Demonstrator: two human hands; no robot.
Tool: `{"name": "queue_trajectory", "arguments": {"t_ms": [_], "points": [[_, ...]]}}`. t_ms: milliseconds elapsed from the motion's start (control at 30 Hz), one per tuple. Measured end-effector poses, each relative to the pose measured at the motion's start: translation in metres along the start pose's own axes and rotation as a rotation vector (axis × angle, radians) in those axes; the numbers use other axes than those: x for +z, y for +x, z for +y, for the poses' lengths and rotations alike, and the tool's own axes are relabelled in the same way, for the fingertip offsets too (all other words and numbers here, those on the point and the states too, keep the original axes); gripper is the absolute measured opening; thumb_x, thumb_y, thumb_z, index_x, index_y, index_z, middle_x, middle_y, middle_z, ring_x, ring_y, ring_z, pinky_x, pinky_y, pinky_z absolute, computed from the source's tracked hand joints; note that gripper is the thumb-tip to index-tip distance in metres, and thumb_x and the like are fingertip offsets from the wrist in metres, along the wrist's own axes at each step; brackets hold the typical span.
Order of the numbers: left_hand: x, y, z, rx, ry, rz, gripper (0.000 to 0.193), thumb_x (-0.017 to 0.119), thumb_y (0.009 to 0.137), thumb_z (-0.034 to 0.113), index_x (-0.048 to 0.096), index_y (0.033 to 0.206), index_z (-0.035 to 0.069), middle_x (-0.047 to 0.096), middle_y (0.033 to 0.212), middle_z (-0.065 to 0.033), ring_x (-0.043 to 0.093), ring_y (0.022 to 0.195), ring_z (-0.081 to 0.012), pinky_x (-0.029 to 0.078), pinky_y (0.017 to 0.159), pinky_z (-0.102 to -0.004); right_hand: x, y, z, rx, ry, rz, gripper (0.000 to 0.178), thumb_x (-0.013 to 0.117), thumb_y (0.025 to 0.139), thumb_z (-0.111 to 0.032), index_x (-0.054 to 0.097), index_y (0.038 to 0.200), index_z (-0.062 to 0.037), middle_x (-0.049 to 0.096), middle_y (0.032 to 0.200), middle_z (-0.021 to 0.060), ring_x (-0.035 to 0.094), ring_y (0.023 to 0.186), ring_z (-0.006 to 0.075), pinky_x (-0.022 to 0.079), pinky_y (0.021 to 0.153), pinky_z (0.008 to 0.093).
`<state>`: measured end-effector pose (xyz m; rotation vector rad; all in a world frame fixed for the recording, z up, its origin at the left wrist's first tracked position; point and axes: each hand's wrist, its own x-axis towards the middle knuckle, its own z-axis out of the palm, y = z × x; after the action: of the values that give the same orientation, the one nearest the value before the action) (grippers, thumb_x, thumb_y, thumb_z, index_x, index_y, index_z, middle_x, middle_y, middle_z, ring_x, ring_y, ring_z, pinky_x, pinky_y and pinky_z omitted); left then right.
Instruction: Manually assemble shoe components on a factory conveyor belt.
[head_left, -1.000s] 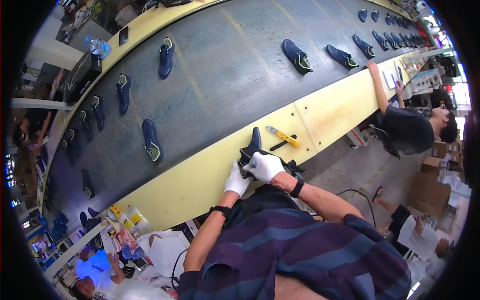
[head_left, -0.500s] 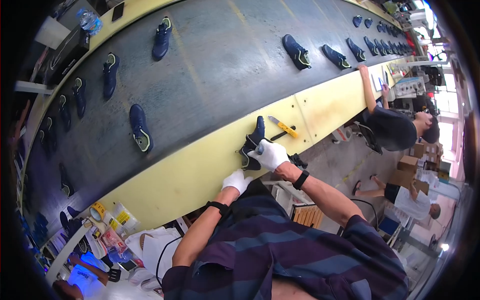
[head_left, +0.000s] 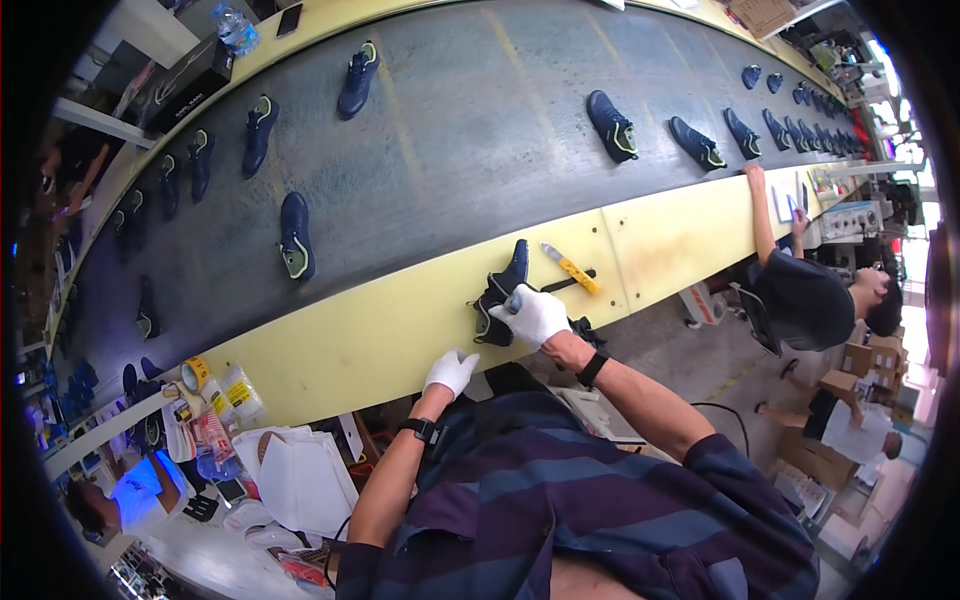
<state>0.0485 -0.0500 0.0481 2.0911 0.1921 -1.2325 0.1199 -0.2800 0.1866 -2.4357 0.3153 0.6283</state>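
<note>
A dark blue shoe (head_left: 517, 262) with a pale green collar edge lies on the yellow ledge in front of me. Over its middle is my right hand (head_left: 537, 318), in a white glove and closed round a small blue-grey thing (head_left: 516, 301) whose kind I cannot make out. The palm hides part of the shoe. My left hand (head_left: 452, 371), gloved too, rests at the ledge's near edge, fingers curled, with nothing visible in them. It is apart from the shoe. To the right of the shoe lies a yellow utility knife (head_left: 572, 270), beside a thin black tool (head_left: 568, 283).
Beyond the ledge, a dark conveyor belt (head_left: 440, 160) carries several blue shoes (head_left: 296, 236). A yellow tape roll (head_left: 195, 374) and plastic bags (head_left: 240, 392) sit at the ledge's left end. A co-worker (head_left: 815, 300) sits on the right, one hand at the belt's edge.
My left hand has moved left along the ledge's edge, away from the shoe. My right hand stays on the shoe. The whole view has shifted a little.
</note>
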Motion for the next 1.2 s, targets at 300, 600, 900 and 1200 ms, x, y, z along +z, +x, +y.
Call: {"name": "queue_trajectory", "arguments": {"t_ms": [300,600,900,1200], "points": [[0.010,0.004,0.032,0.078,-0.226,0.015,0.050,0.065,0.101,0.042,0.069,0.110,-0.007,0.070,0.084,-0.0135,0.068,0.063,-0.0215,0.054,0.059,-0.0368,0.000,-0.006,0.014,-0.037,0.019,0.024,0.044,0.074,0.092,-0.051,0.067,0.097,-0.0074,0.075,0.092,0.0190,0.073,0.090,0.0412,0.057,0.079,0.0480],[0.016,0.002,0.032,0.042,-0.310,-0.024,0.050,0.065,0.101,0.045,0.068,0.111,-0.004,0.070,0.086,-0.0108,0.067,0.059,-0.0175,0.052,0.052,-0.0327,0.009,-0.006,0.023,-0.041,0.052,0.098,0.046,0.079,0.089,-0.050,0.067,0.092,-0.0053,0.074,0.086,0.0199,0.072,0.085,0.0420,0.056,0.074,0.0479],[0.011,0.009,0.076,0.069,-0.600,-0.026,0.041,0.079,0.091,0.039,0.070,0.103,0.001,0.070,0.082,-0.0067,0.068,0.061,-0.0171,0.052,0.050,-0.0309,0.017,-0.012,0.052,-0.046,0.179,0.210,0.043,0.085,0.087,-0.041,0.068,0.088,-0.0014,0.072,0.078,0.0178,0.072,0.074,0.0358,0.055,0.067,0.0425],[-0.008,0.020,0.073,0.142,-0.209,0.118,0.077,0.088,0.077,0.053,0.061,0.118,-0.006,0.074,0.098,-0.0198,0.075,0.083,-0.0315,0.059,0.072,-0.0410,-0.005,-0.027,0.086,0.105,0.359,0.273,0.042,0.086,0.088,-0.035,0.065,0.085,0.0009,0.068,0.070,0.0110,0.066,0.062,0.0161,0.054,0.062,0.0343]]}}
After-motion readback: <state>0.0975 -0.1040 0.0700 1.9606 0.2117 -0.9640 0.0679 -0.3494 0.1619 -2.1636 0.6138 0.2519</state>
